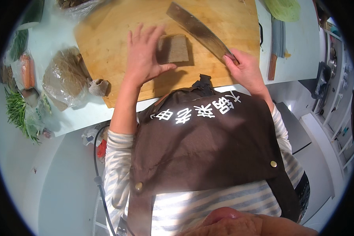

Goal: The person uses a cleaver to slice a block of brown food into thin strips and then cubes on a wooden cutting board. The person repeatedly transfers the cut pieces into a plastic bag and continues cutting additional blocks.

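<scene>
A grey-brown rectangular block of food [177, 48] lies on a large wooden cutting board [106, 35]. My left hand [143, 56] is over the board at the block's left side, its fingers spread and slightly blurred. It holds nothing; whether it touches the block I cannot tell, as the fingers overlap its left edge. In my right hand [244, 65] is a broad-bladed cleaver [199, 31], gripped by the handle, with the fist hiding most of that handle. Its blade slants up and left over the board, to the right of the block.
A second cleaver [278, 38] lies right of the board, below a pale green vegetable [284, 8]. Leftward are a crumpled cloth [98, 87], a plastic bag with brown contents [65, 76], wrapped carrots [27, 70] and green stalks [16, 109]. A black cable [96, 159] hangs beside my left sleeve.
</scene>
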Action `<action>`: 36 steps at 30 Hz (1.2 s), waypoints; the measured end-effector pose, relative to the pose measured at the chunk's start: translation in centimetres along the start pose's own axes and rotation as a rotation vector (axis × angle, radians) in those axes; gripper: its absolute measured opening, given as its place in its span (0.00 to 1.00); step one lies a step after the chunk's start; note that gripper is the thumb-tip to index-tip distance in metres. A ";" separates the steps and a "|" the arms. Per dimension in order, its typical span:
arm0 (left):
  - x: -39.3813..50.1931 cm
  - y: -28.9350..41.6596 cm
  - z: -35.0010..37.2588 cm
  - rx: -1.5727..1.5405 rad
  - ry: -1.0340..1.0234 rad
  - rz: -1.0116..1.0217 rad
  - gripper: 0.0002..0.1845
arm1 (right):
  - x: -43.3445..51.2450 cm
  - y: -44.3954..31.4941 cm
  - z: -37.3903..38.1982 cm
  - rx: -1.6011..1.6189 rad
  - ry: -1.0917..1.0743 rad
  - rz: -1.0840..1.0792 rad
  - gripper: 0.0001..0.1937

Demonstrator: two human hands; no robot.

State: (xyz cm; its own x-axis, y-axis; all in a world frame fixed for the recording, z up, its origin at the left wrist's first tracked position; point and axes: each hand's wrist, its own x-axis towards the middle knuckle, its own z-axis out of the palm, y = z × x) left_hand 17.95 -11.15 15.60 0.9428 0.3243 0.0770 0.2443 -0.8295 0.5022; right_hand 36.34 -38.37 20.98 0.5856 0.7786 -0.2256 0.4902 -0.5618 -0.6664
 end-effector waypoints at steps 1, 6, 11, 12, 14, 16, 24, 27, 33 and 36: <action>-0.5 -0.3 -0.6 -0.059 0.066 -0.014 0.57 | 0.7 -0.8 -0.6 -0.044 -0.009 -0.051 0.06; -5.8 -2.5 0.0 -0.346 0.165 -0.395 0.56 | 3.5 -3.6 -1.7 -0.203 -0.051 -0.266 0.06; -7.5 -2.6 1.4 -0.426 0.104 -0.341 0.57 | 5.2 -5.0 -0.9 -0.187 -0.107 -0.369 0.06; -7.2 -2.8 1.9 -0.425 0.127 -0.357 0.59 | 5.5 -5.3 -0.9 -0.199 -0.118 -0.358 0.06; -6.8 -3.1 2.3 -0.457 0.143 -0.330 0.59 | 5.9 -5.4 -0.7 -0.243 -0.135 -0.348 0.06; -6.5 -3.4 2.5 -0.475 0.147 -0.318 0.58 | 6.3 -5.2 -0.5 -0.311 -0.140 -0.350 0.06; -6.6 -3.9 2.7 -0.466 0.142 -0.325 0.56 | 8.9 -4.6 -0.6 -0.406 -0.277 -0.437 0.06; -6.5 -4.0 2.7 -0.428 0.159 -0.289 0.57 | 9.7 -4.5 -0.7 -0.388 -0.325 -0.473 0.07; -6.8 -3.4 2.3 -0.476 0.114 -0.348 0.61 | 10.2 -5.5 -1.0 -0.381 -0.301 -0.485 0.07; -6.9 -3.3 0.8 -0.680 0.145 -0.397 0.60 | 9.7 -6.9 -1.3 -0.352 -0.245 -0.497 0.07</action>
State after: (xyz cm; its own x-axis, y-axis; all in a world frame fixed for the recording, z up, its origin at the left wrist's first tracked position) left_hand 10.83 -10.97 12.72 0.7643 0.6316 -0.1298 0.3196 -0.1962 0.9270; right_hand 39.49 -27.36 24.33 0.0909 0.9868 -0.1339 0.8710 -0.1440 -0.4697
